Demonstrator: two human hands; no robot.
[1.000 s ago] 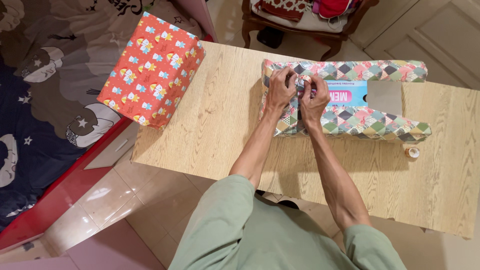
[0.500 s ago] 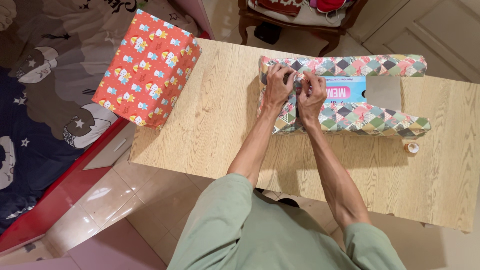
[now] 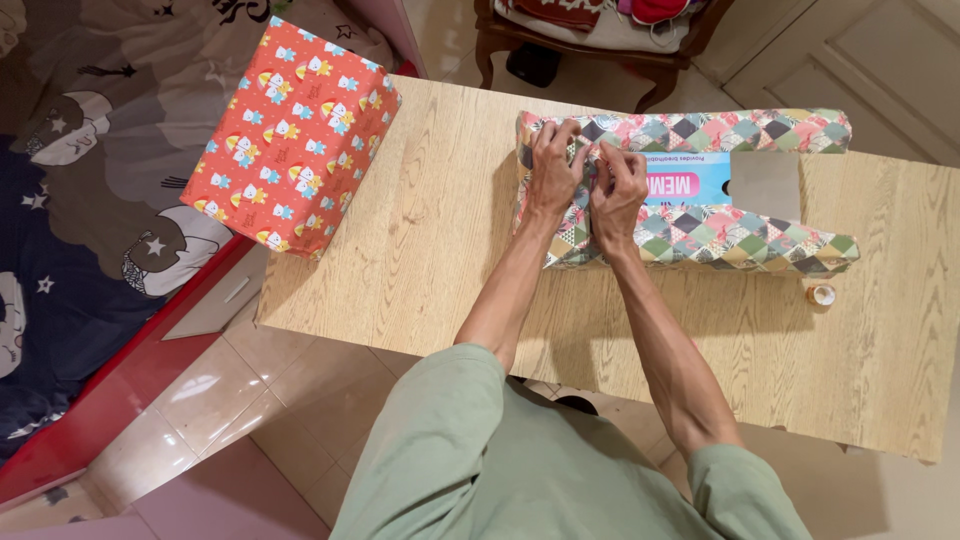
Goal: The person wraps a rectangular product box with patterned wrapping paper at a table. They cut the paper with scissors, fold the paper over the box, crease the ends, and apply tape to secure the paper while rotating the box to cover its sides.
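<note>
Both hands pressed flat on the left end of a long box half-wrapped in diamond-patterned multicolour paper [image 3: 700,235]. Left hand [image 3: 552,172] and right hand [image 3: 617,192] sit side by side, thumbs nearly touching, fingers curled down onto the folded paper; nothing clamped, just pinning the flaps. Forearms run up from a sage-green shirt [image 3: 480,460], converging at the box.

Box lies across the far half of the light wood-grain table [image 3: 450,250]. Paper is open along the top: a blue strip of the box [image 3: 690,178] with pink lettering shows, plus a plain grey-brown square panel [image 3: 765,185] right of it.

Small roll of tape [image 3: 821,294] sits on the table just beside the box's near right corner.

Far left: a finished parcel in orange-red paper with small cartoon figures [image 3: 290,135], overhanging the table's left corner, tilted, well apart from the hands.
</note>
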